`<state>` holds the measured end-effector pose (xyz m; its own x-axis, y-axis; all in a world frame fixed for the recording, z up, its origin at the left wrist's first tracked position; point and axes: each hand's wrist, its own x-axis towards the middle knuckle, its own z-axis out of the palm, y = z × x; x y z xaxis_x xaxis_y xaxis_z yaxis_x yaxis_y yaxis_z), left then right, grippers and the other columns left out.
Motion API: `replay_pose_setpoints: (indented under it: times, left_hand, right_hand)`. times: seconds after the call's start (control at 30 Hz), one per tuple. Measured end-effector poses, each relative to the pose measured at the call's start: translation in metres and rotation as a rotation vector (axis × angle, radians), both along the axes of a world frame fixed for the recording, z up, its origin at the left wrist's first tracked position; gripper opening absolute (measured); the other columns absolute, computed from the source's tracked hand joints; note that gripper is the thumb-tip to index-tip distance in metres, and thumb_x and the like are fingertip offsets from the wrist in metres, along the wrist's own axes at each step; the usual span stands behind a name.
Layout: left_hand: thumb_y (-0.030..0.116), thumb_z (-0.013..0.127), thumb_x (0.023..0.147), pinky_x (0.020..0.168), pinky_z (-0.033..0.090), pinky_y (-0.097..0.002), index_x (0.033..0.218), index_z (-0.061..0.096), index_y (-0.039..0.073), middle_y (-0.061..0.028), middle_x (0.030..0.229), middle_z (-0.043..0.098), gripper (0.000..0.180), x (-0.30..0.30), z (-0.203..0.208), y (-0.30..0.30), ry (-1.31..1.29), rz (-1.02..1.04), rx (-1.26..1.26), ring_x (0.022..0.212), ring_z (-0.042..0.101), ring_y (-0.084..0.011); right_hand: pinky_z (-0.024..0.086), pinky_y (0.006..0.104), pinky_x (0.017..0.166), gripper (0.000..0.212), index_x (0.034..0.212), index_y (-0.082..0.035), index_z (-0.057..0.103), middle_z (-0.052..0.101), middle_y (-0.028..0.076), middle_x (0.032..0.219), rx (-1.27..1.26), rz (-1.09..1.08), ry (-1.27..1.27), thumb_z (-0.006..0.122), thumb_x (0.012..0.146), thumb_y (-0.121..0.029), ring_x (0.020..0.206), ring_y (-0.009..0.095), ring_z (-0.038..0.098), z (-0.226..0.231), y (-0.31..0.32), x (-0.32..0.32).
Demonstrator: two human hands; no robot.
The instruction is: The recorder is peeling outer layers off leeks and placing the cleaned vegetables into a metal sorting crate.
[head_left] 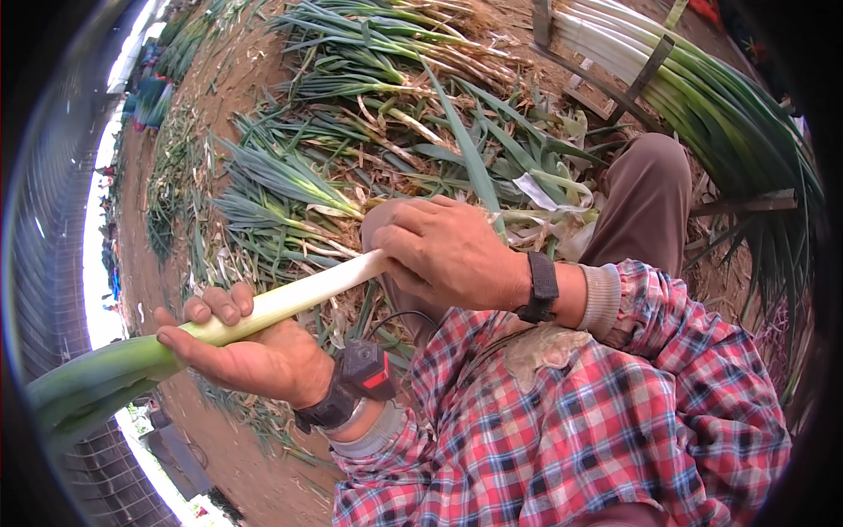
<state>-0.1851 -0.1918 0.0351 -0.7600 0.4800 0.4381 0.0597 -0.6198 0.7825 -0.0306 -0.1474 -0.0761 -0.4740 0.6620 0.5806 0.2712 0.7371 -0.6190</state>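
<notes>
A long leek (307,292) lies across my two hands, its white end to the right and its green leaves running off to the lower left. My left hand (255,356) cups it from below, with the fingers curled around the pale green part. At the white end, my right hand (446,249) is closed with its knuckles up, and the tip of the leek disappears into its grasp. A long green leaf (470,149) sticks up behind the right hand; whether that hand holds it I cannot tell.
Piles of untrimmed leeks (369,53) lie on the dirt ground ahead. Peeled leaves and scraps (518,167) cover the ground by my knees. At the upper right, a rack (650,66) holds a bundle of white-stemmed leeks (702,114). Mesh netting (53,237) runs along the left.
</notes>
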Motion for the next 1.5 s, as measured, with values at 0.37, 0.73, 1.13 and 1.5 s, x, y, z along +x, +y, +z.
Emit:
replay_pose_setpoints:
  times: [0.37, 0.73, 1.13, 1.5]
  left_hand:
    - [0.032, 0.057, 0.098, 0.05, 0.032, -0.0206, 0.116, 0.05, 0.007, 0.0032, 0.073, 0.042, 0.031, 0.004, 0.001, 0.001, 0.057, -0.1, 0.016, 0.057, 0.037, -0.0045]
    - [0.034, 0.055, 0.098, 0.044, 0.033, -0.018, 0.114, 0.05, -0.002, 0.0027, 0.07, 0.045, 0.04, -0.033, -0.003, -0.011, 0.069, -0.335, 0.1, 0.051, 0.038, -0.0035]
    - [0.033, 0.056, 0.098, 0.041, 0.033, -0.0169, 0.115, 0.049, -0.001, 0.0037, 0.063, 0.043, 0.039, -0.062, 0.0, -0.028, 0.02, -0.532, 0.205, 0.044, 0.037, -0.0021]
    - [0.025, 0.059, 0.096, 0.045, 0.033, -0.0198, 0.113, 0.054, -0.005, 0.0039, 0.062, 0.039, 0.036, -0.054, 0.003, -0.023, -0.01, -0.63, 0.202, 0.046, 0.035, -0.0038]
  right_hand:
    - [0.049, 0.0352, 0.072, 0.013, 0.086, -0.004, 0.059, 0.06, 0.01, 0.083, -0.083, 0.042, -0.008, 0.061, 0.08, -0.015, 0.078, 0.024, 0.061, -0.001, 0.008, -0.004]
    - [0.042, 0.0215, 0.059, 0.013, 0.095, -0.003, 0.055, 0.063, 0.004, 0.083, -1.171, 0.663, 0.495, 0.05, 0.095, -0.015, 0.068, 0.006, 0.054, -0.023, 0.022, 0.031]
    - [0.05, 0.0413, 0.075, 0.014, 0.091, -0.008, 0.064, 0.059, 0.01, 0.093, -0.311, -0.028, -0.054, 0.067, 0.078, -0.007, 0.086, 0.033, 0.061, -0.055, 0.037, 0.047]
    - [0.049, 0.0362, 0.069, 0.011, 0.084, -0.008, 0.059, 0.052, 0.006, 0.079, 0.148, 0.147, -0.055, 0.061, 0.08, -0.018, 0.077, 0.023, 0.057, -0.014, 0.008, -0.002]
